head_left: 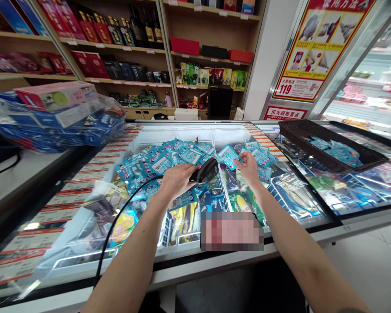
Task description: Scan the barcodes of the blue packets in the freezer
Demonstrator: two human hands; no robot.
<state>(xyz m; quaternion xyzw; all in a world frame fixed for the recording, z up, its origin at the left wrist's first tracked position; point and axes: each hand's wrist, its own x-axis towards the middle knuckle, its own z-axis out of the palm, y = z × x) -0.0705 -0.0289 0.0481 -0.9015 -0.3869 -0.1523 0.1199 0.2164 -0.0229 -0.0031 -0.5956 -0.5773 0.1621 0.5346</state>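
Note:
My left hand is wrapped round a black barcode scanner, its cable trailing down toward the front left. Pinched in my right hand is a light-blue packet, held just to the right of the scanner's head. Many more blue packets lie spread over the glass top of a chest freezer on the left, with another group beyond my right hand. Below the glass, white wire baskets hold colourful packaged goods. A blurred-out rectangular thing lies at the freezer's front edge.
On the left, boxes in a clear plastic bag rest by the freezer. A dark woven basket with blue packets stands on the right. Shelves of bottles and boxes line the back, beside a red-and-yellow poster.

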